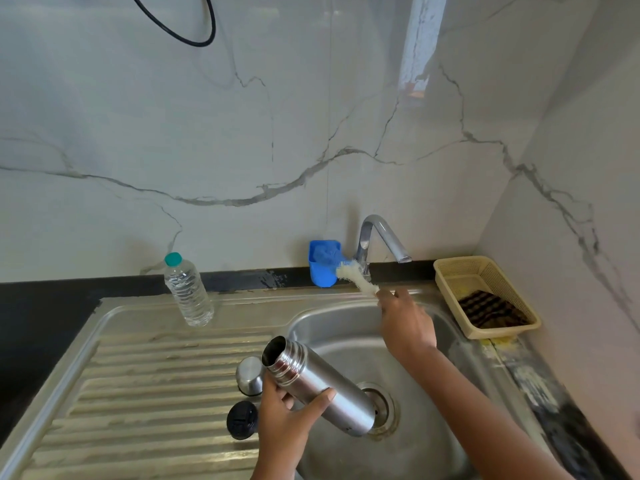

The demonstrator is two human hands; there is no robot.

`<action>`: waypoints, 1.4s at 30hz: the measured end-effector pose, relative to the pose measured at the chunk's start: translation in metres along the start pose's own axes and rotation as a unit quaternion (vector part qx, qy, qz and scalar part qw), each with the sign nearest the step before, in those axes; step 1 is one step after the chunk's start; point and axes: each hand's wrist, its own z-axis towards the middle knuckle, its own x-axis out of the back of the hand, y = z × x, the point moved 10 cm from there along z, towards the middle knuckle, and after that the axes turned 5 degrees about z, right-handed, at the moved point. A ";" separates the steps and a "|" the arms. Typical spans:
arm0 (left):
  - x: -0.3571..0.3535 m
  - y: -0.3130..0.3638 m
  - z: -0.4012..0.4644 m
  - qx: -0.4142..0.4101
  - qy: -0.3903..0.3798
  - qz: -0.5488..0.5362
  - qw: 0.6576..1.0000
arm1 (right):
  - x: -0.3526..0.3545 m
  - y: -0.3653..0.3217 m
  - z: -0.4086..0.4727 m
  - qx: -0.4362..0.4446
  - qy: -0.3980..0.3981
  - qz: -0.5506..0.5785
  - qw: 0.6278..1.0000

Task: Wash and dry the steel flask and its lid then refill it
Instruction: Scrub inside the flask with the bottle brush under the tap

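The steel flask [322, 384] is tilted over the sink basin [433, 403], its open mouth up and to the left. My left hand [287, 414] grips it around the upper body. My right hand [407, 325] holds a white bottle brush [356, 277] by its handle, with the bristles raised toward the tap [381, 237]. No water runs from the tap. The flask's steel cup lid [250, 375] stands on the drainboard [156, 393] beside the basin. The black stopper [242, 420] sits just in front of that lid.
A clear plastic water bottle [188, 291] with a teal cap stands at the back of the drainboard. A blue holder [323, 263] sits at the wall behind the sink. A beige basket [485, 296] holding a dark cloth is at the right.
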 end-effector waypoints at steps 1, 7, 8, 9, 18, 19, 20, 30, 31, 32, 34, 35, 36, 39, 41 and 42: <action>0.001 0.001 0.000 -0.001 0.002 -0.002 1.000 | 0.001 0.001 -0.001 0.001 0.009 -0.001 1.000; 0.005 0.006 -0.001 0.001 0.011 -0.009 1.000 | -0.002 0.003 -0.006 -0.002 0.023 0.002 1.000; 0.006 0.008 -0.001 0.002 0.012 -0.008 1.000 | -0.001 0.004 -0.006 -0.004 0.027 0.001 1.000; 0.006 0.009 -0.001 0.003 0.013 -0.008 1.000 | 0.000 0.006 -0.007 -0.006 0.030 0.000 1.000; 0.002 0.011 -0.010 0.014 0.007 -0.002 1.000 | 0.014 0.011 -0.017 -0.001 0.063 0.037 0.997; 0.002 0.012 -0.011 0.016 0.007 0.000 1.000 | 0.017 0.014 -0.020 -0.006 0.069 0.055 0.996; 0.001 0.013 -0.012 0.018 0.006 0.001 1.000 | 0.020 0.019 -0.024 -0.011 0.073 0.082 0.994; -0.019 0.066 0.021 -0.039 -0.004 0.118 0.992 | 0.018 0.088 -0.073 -0.116 -0.054 0.451 0.883; -0.021 0.077 0.029 -0.058 0.001 0.144 0.988 | 0.018 0.091 -0.080 -0.136 -0.085 0.501 0.851; -0.024 0.089 0.035 -0.079 0.004 0.173 0.982 | 0.020 0.093 -0.087 -0.144 -0.110 0.540 0.822; -0.030 0.112 0.045 -0.131 0.006 0.235 0.963 | 0.029 0.093 -0.098 -0.134 -0.140 0.587 0.786; -0.033 0.121 0.048 -0.156 0.007 0.267 0.951 | 0.034 0.093 -0.103 -0.124 -0.147 0.598 0.778; -0.035 0.126 0.052 -0.179 0.008 0.299 0.937 | 0.038 0.092 -0.107 -0.115 -0.151 0.607 0.771; -0.042 0.129 0.061 -0.221 0.008 0.383 0.897 | 0.047 0.094 -0.122 -0.113 -0.157 0.647 0.738; -0.046 0.127 0.065 -0.228 0.010 0.424 0.876 | 0.051 0.096 -0.130 -0.116 -0.159 0.659 0.726; -0.049 0.126 0.065 -0.229 0.007 0.436 0.870 | 0.052 0.098 -0.134 -0.117 -0.159 0.657 0.728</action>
